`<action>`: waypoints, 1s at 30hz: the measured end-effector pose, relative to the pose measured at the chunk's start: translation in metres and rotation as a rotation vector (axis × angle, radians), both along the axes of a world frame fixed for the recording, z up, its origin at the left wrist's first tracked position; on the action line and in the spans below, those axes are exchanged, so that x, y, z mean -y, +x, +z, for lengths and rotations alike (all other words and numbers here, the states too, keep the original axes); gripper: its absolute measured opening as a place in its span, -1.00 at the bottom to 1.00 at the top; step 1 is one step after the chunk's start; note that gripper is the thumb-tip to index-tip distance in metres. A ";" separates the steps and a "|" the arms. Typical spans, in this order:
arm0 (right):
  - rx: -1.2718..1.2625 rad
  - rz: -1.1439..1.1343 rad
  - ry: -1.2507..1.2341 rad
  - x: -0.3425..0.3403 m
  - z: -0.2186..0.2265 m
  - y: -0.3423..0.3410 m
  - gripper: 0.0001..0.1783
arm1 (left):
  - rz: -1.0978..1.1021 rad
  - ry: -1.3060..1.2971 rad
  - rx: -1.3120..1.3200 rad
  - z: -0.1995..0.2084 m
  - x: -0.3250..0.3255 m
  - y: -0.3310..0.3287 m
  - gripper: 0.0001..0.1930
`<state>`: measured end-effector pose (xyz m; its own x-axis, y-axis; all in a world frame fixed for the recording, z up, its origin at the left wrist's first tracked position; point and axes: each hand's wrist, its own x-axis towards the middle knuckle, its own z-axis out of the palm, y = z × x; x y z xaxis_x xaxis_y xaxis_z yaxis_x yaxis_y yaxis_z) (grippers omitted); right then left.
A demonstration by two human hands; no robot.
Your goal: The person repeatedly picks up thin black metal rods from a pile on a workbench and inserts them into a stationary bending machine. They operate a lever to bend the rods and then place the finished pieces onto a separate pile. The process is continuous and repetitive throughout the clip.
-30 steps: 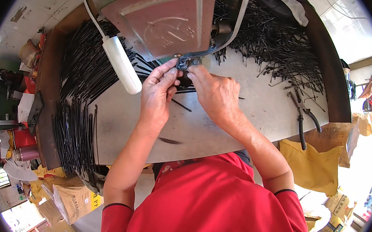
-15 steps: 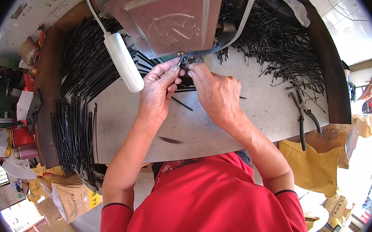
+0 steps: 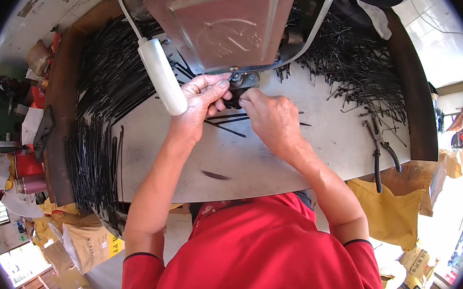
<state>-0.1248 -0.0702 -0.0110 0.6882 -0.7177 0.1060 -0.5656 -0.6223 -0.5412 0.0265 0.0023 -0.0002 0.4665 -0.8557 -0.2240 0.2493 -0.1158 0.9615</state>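
Observation:
My left hand (image 3: 199,100) is closed in a pinch, thumb against fingers, at the left side of a small dark metal fixture (image 3: 240,94) under a pink-red machine cover (image 3: 225,25). Whatever lies between those fingertips is too small to make out. My right hand (image 3: 273,119) is closed at the fixture's right side, fingers curled, and hides what it grips. A few thin black rods (image 3: 227,127) lie on the metal table below the fixture.
Bundled black rods (image 3: 92,160) line the left side; more lie in a tangled heap (image 3: 354,61) at the far right. Dark-handled pliers (image 3: 377,151) rest near the right edge. A white lamp (image 3: 162,78) hangs beside my left hand. Raised brown borders (image 3: 59,129) edge the table (image 3: 174,167).
My right hand has drawn back slightly toward me and right, so more of the fixture shows. My left hand keeps its pinch. The whole view has shifted a little.

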 end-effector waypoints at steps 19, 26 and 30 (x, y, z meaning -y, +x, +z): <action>0.197 -0.065 -0.219 -0.007 0.005 0.001 -0.83 | 0.083 -0.004 -0.082 0.009 0.001 -0.014 -0.79; 0.132 -0.068 -0.204 -0.009 0.004 0.003 -0.80 | 0.082 -0.030 -0.269 0.001 -0.002 -0.015 -0.76; 0.175 -0.081 -0.205 -0.010 -0.002 0.004 -0.79 | 0.118 -0.030 -0.414 -0.004 -0.006 -0.029 -0.75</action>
